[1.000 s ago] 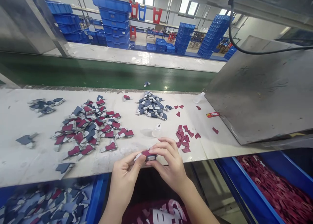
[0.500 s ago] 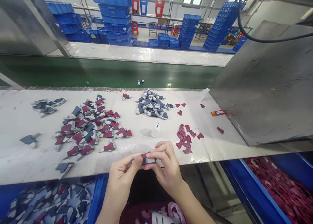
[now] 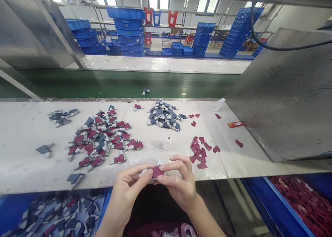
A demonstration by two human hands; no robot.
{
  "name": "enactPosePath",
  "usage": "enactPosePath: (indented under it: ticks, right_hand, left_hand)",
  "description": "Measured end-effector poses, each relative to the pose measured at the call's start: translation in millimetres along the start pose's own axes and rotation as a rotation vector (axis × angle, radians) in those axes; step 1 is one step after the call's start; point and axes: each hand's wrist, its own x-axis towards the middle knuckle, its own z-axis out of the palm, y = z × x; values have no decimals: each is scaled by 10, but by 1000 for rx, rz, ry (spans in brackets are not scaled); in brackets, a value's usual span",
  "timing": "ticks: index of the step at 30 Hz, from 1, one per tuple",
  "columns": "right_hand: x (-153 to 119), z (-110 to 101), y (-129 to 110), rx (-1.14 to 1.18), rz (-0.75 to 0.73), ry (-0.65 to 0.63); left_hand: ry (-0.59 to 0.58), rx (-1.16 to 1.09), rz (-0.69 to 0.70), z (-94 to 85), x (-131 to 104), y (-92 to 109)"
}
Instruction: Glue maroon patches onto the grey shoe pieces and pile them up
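Between my two hands, just over the table's near edge, is a small plastic part with a maroon face (image 3: 157,172) and white pieces sticking out. My left hand (image 3: 129,187) pinches its left side with thumb and fingers. From the right, my right hand (image 3: 180,181) grips it with thumb and forefinger. Left of them lies a heap of maroon, navy and white parts (image 3: 101,140). Beyond my hands a pile of navy and white parts (image 3: 164,114) sits near a small clear bottle with a thin tip (image 3: 167,142). Loose maroon pieces (image 3: 198,150) lie on the right.
A green conveyor belt (image 3: 166,83) runs behind the table, one navy part (image 3: 145,91) on it. Blue bins hold assembled-looking parts (image 3: 62,212) at lower left and maroon pieces (image 3: 298,199) at lower right. A metal panel (image 3: 285,98) stands at right, near a red-yellow packet (image 3: 236,124).
The held part has been turned: its maroon face now shows toward me, where a dark and white side showed before. The camera view has shifted slightly.
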Motion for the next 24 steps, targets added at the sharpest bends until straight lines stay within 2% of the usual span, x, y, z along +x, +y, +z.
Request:
enactPosePath:
  ticks: [3, 7, 13, 17, 20, 22, 24]
  right_hand:
    - [-21, 70, 21, -25, -51, -25]
    - [-10, 240, 42, -31, -74, -57]
    - [32, 542, 17, 11, -43, -47]
    - [81, 736, -51, -20, 2, -99]
    - [85, 767, -100, -33, -5, -174]
    - [36, 701, -91, -2, -35, -189]
    - [-55, 583, -30, 3, -31, -129]
  left_hand:
    - [-13, -5, -42, -109, 54, -12]
    - [4, 47, -19, -233, 120, -4]
    - [140, 71, -44, -366, 123, 74]
    - [126, 195, -57, -555, 270, 125]
    - [179, 506, 76, -822, 548, 193]
    - [302, 811, 263, -1060, 773, 293]
    - [394, 1093, 456, -1314, 993, 459]
